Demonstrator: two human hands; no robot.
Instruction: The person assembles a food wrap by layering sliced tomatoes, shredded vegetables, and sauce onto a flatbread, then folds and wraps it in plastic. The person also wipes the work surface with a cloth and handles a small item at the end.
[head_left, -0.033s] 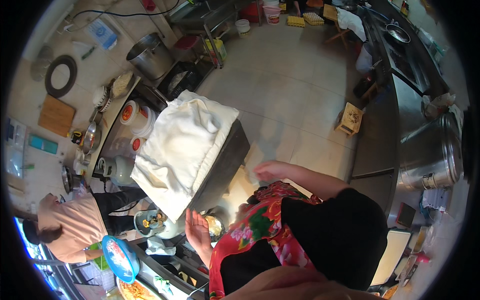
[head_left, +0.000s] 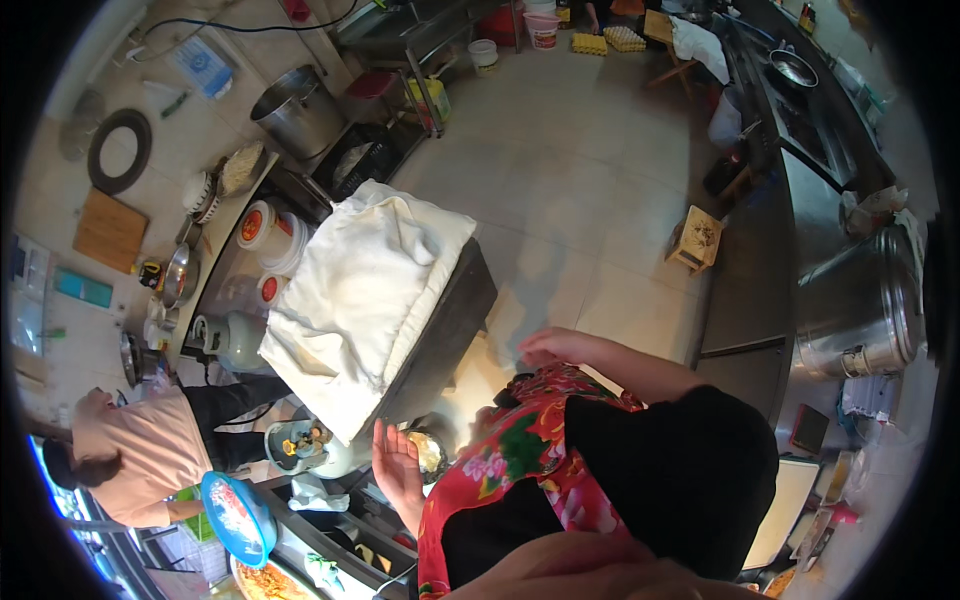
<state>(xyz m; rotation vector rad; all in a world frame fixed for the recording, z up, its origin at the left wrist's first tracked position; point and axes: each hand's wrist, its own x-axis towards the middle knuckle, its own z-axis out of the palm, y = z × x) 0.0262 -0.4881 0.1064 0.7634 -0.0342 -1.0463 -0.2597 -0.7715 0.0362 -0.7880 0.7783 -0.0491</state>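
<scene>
My left hand [head_left: 398,465] is held palm up with its fingers spread, and nothing lies in it. Just beside it is a round container [head_left: 430,450] with pale contents, partly hidden by my apron [head_left: 500,455]. The nearest big thing is a thick white cloth [head_left: 370,290], draped in folds over a dark, box-like stand [head_left: 440,325]; my left hand is close to its near corner without visibly gripping it. My right hand [head_left: 548,346] hangs in the air in front of my red flowered apron, loosely extended and holding nothing I can see.
To the left, a person [head_left: 145,455] stands near a gas cylinder [head_left: 300,445] and a blue basin [head_left: 240,520]. White buckets [head_left: 275,235] sit under a shelf. On the right are a wooden stool [head_left: 695,240], a steel counter [head_left: 750,270] and a large steel pot [head_left: 860,300].
My right hand has shifted slightly to the right. The left hand keeps its palm-up pose, and the white cloth looks the same.
</scene>
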